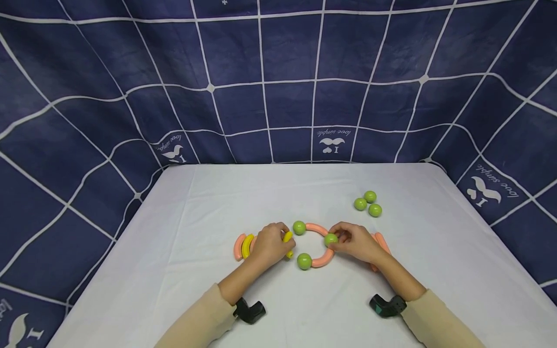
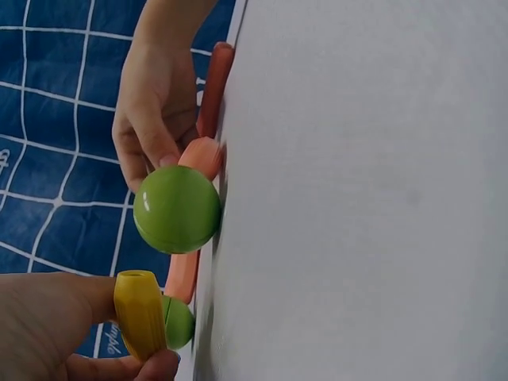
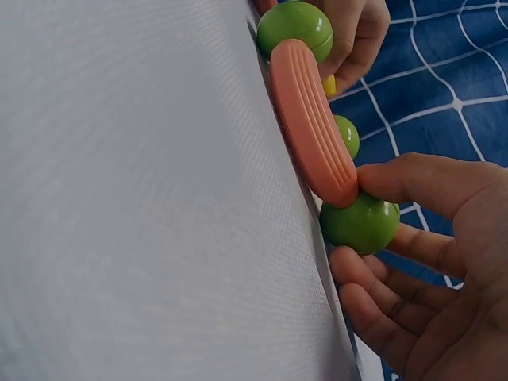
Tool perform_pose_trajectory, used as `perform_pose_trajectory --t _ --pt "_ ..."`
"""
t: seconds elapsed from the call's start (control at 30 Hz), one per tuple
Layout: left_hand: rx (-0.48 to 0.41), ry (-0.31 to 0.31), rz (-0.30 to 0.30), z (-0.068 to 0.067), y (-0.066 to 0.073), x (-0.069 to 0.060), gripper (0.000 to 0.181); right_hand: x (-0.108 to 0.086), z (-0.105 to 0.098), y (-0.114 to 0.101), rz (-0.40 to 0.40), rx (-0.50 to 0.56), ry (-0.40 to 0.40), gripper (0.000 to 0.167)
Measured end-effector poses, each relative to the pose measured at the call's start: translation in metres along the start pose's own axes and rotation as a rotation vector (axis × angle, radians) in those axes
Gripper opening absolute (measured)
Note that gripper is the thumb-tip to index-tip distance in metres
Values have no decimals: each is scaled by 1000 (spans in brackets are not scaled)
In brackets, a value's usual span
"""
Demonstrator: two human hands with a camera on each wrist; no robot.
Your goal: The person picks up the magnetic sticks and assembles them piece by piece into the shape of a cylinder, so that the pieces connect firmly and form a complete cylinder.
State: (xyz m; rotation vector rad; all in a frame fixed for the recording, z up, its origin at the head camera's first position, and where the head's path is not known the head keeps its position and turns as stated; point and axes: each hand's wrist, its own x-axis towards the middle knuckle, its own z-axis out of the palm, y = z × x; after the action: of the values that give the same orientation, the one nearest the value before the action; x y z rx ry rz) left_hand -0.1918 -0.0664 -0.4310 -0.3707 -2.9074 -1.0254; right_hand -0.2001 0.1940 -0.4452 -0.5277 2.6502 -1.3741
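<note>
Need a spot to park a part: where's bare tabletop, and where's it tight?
Bare: white table between the wrist cameras; also the far strip left of the three loose green balls. Tight: the open ring, flanked by left grip and right grip, with curved pieces beside each.

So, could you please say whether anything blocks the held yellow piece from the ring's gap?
Nothing visible does: the left hand holds the yellow piece just outside the gap between two green balls.

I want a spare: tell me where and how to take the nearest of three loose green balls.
Pinch the nearest ball across its round middle, probably best from the near right, since one ball sits left of it and another beyond.
</note>
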Motion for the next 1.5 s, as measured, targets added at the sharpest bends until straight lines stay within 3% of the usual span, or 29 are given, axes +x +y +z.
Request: perform_pose_trajectory --t 0.37,0.9,1.27,1.5 --pt "-10 5 -16 13 0 6 25 0 0 -1 -7 8 -5 30" --pt "16 48 11 23 -1 3 27 0 2 0 -7 8 3 31" --pt "30 50 -9 24 0 2 27 0 2 1 -13 14 2 30" --pt "82 123 8 25 -3 4 41 1 2 0 -20 9 10 29"
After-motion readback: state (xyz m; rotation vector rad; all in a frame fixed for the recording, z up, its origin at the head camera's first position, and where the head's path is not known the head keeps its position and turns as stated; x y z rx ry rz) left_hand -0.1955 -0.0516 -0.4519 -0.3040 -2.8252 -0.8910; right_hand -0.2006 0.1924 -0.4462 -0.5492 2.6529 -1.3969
